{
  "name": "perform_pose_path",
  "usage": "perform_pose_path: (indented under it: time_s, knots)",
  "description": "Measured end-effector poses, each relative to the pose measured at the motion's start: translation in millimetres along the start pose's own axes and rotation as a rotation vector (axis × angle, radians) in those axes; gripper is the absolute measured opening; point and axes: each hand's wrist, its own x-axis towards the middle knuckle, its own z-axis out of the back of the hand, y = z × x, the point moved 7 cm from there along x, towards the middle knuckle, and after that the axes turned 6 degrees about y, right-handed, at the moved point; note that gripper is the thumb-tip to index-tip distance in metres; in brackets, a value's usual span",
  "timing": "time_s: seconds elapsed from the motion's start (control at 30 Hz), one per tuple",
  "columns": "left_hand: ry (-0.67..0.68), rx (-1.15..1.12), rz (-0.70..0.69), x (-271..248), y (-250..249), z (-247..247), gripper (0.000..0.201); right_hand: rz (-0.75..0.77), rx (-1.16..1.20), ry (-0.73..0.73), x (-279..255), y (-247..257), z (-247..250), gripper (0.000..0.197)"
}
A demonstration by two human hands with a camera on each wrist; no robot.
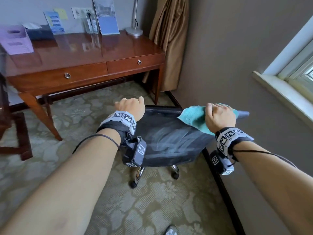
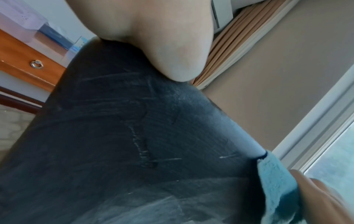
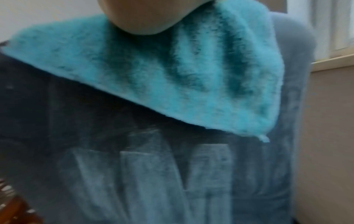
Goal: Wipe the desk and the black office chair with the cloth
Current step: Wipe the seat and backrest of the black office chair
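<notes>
My right hand (image 1: 220, 117) presses the teal cloth (image 1: 194, 116) onto the top edge of the black office chair (image 1: 169, 138), my fingers curled over that edge and closed on the cloth. The right wrist view shows the cloth (image 3: 172, 72) draped down the chair's backrest (image 3: 153, 174) below my palm, one corner hanging to a point. Pale smeared streaks cover the dark backrest under the cloth.

My left hand (image 1: 131, 107) grips the same top edge at the chair's other corner, the fingers wrapped over it and out of sight behind the backrest. In the left wrist view the heel of that hand (image 2: 153, 37) sits on the rim of the backrest (image 2: 134, 136), and the cloth (image 2: 275, 181) shows further along the rim toward my right hand.

Below my hands, the chair's chrome legs and castors (image 1: 140, 175) stand on a patterned carpet (image 1: 118, 209). Beyond my left fingers stands the wooden desk (image 1: 94, 50), well apart from the chair, with two ring-pull drawers, papers and a lamp base (image 1: 134, 31) on top. A brown curtain (image 1: 169, 39) hangs past the desk, and a window sill (image 1: 279, 89) lies beyond my right fingers.
</notes>
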Motion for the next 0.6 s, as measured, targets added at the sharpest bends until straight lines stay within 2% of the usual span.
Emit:
perform_pose_path:
  time_s: [0.1,0.23,0.33,0.4,0.5,0.6]
  knots:
    - [0.03,0.035,0.019,-1,0,-1,0.044,0.029,-0.073,0.018,3,63,-6,0.033]
    - [0.0,-0.052,0.038,-6,2,4,0.042,0.135,0.122,0.042,-3,177,-5,0.046]
    - [-0.002,-0.239,0.022,-2,13,8,0.044,0.216,0.084,0.071,0,192,-4,0.044]
    - [0.024,-0.536,-0.028,1,20,11,0.041,0.254,0.075,0.057,-1,178,-4,0.042]
    - [0.111,-1.187,-0.056,-2,33,11,0.039,0.259,0.09,0.041,-4,166,0,0.043]
    - [0.17,-1.543,-0.041,-10,37,11,0.05,0.27,0.024,0.096,0,182,-1,0.041]
